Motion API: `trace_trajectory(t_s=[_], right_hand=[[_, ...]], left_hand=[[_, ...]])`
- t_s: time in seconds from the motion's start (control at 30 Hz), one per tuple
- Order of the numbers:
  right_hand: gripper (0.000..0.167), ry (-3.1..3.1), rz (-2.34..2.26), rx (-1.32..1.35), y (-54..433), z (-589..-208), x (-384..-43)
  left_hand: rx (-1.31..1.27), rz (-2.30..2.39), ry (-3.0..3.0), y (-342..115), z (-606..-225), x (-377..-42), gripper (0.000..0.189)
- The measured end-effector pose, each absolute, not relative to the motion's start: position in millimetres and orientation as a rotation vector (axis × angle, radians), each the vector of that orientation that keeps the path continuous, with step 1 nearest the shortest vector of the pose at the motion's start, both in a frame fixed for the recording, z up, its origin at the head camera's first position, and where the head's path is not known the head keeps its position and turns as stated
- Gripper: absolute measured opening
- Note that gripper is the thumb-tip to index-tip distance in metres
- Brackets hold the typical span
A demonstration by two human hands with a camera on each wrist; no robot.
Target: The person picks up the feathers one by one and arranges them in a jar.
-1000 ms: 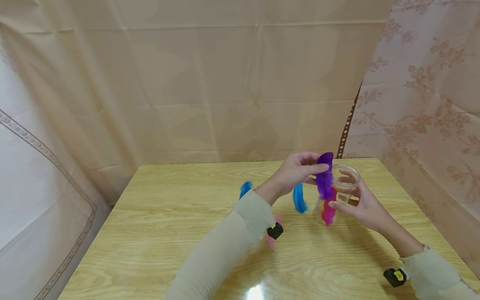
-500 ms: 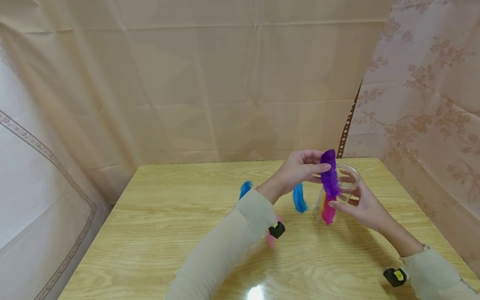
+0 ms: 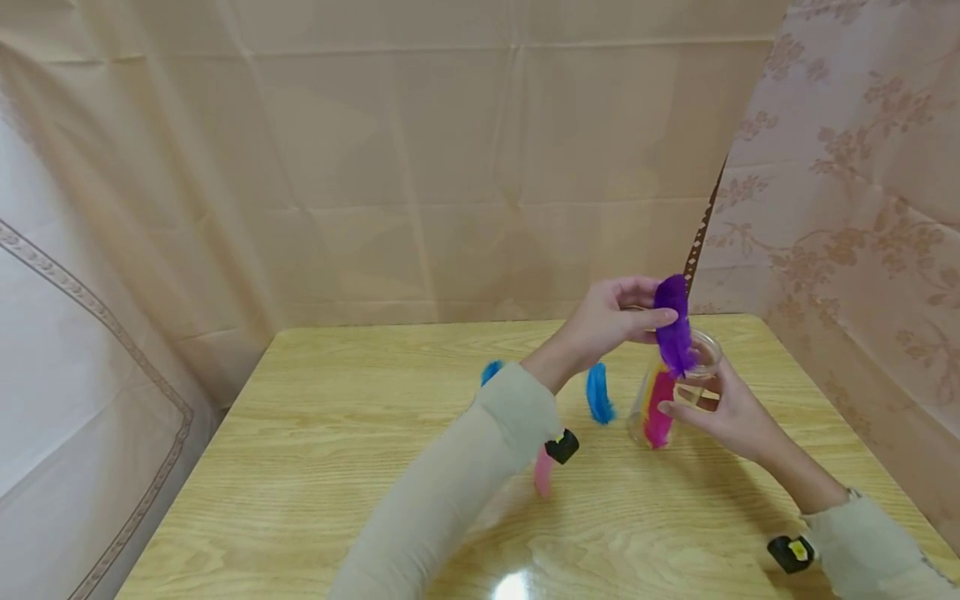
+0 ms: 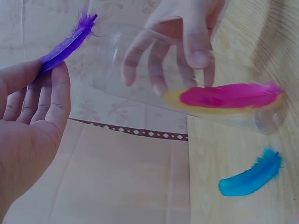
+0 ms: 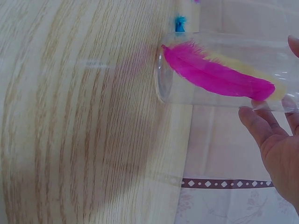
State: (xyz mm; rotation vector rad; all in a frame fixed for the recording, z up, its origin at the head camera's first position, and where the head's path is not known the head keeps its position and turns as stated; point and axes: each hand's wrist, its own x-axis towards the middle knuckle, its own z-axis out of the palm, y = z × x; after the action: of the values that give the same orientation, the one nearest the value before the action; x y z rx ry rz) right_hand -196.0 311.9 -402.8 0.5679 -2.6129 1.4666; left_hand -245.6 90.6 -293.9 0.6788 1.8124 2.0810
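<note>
My left hand [image 3: 607, 323] pinches a purple feather [image 3: 673, 325] between thumb and fingers, its fluffy end pointing down just at the mouth of a clear, tall jar [image 3: 637, 417]. The left wrist view shows that fluffy end near the jar's open end. With curled fingers my right hand [image 3: 731, 412] holds the jar around its upper part, its base at the tabletop. Inside it lie a magenta feather [image 5: 219, 77] and, partly behind that, a yellow feather [image 5: 238, 65].
On the wood-grain table [image 3: 337, 467] lies a blue feather [image 3: 598, 393] left of the jar. Another blue feather [image 3: 491, 371] and a pale pink feather [image 3: 543, 475] are partly hidden by the left sleeve. Cloth curtains [image 3: 480, 167] hang behind and beside the table.
My left hand has moved right and up with the purple feather, from beside the jar to over its mouth. The right hand and jar stay in place.
</note>
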Motion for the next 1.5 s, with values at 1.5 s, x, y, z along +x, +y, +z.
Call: trace_trajectory(t_s=[1.5], right_hand=[[0.098, -2.632, 1.471, 0.559, 313, -404, -195]], left_hand=[[1.061, 1.695, 2.226, 102, -292, -246, 0.025]])
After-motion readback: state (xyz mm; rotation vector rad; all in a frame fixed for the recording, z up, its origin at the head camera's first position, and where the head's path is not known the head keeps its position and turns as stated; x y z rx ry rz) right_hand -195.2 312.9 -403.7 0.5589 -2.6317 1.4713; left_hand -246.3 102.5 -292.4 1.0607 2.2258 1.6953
